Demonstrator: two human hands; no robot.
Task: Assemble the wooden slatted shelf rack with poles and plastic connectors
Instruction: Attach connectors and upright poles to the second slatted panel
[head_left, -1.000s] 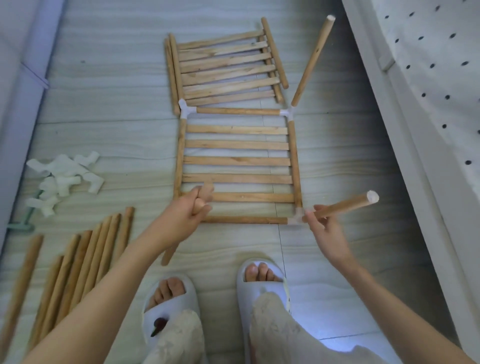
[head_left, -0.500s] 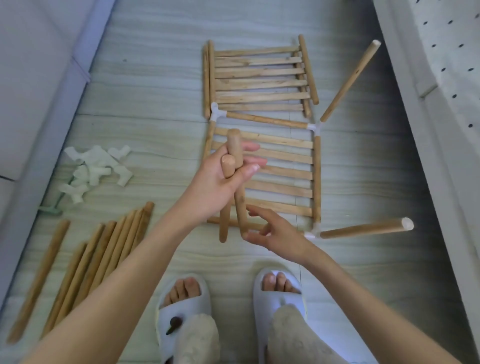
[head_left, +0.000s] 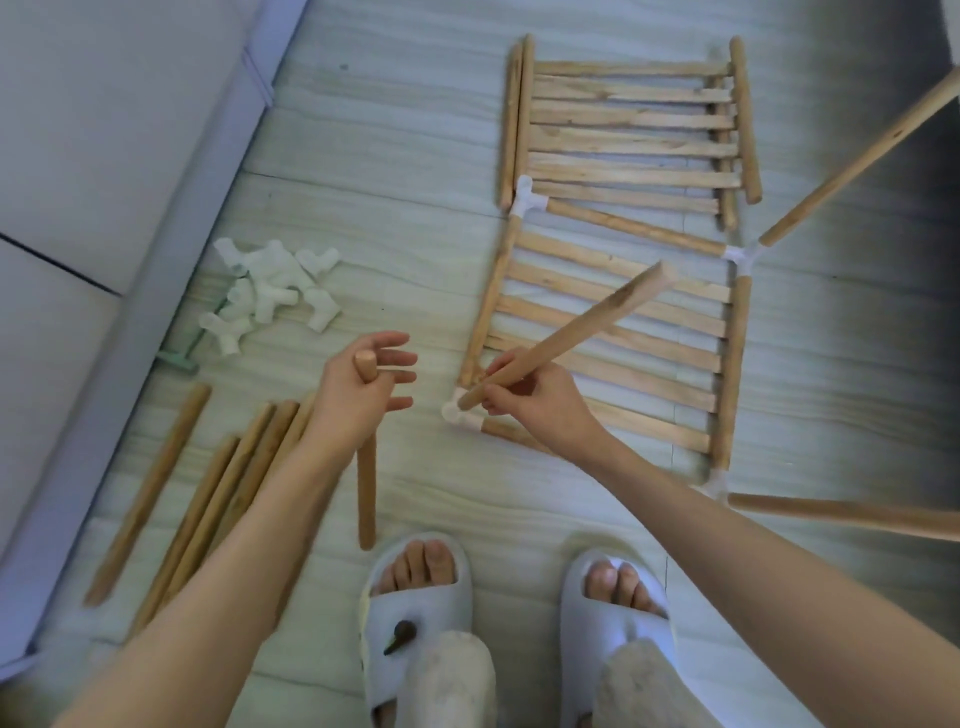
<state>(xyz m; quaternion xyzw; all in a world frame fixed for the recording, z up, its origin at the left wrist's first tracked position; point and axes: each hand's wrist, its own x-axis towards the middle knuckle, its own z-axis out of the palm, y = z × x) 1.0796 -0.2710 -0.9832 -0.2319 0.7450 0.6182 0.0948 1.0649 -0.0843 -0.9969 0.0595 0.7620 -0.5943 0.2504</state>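
A slatted wooden shelf (head_left: 613, 353) lies flat on the floor with white plastic connectors at its corners. My right hand (head_left: 530, 405) grips a wooden pole (head_left: 571, 332) near its lower end. That end sits at the near-left corner connector (head_left: 457, 413), and the pole slants up to the right over the slats. My left hand (head_left: 363, 395) hovers left of the shelf. Its thumb pins a second pole (head_left: 366, 493), which hangs upright, while the fingers stay spread. Other poles stick out of the far-right connector (head_left: 740, 254) and the near-right connector (head_left: 714, 483).
More slatted panels (head_left: 634, 130) are stacked beyond the shelf. Loose white connectors (head_left: 270, 296) are piled at the left beside a green tool (head_left: 182, 353). Several spare poles (head_left: 218, 493) lie near my left arm. A pale wall panel (head_left: 104, 208) runs along the left; my slippered feet are below.
My right hand took one of the two poles from my left hand and brought its end to the near-left corner connector. My left hand moved left with the other pole.
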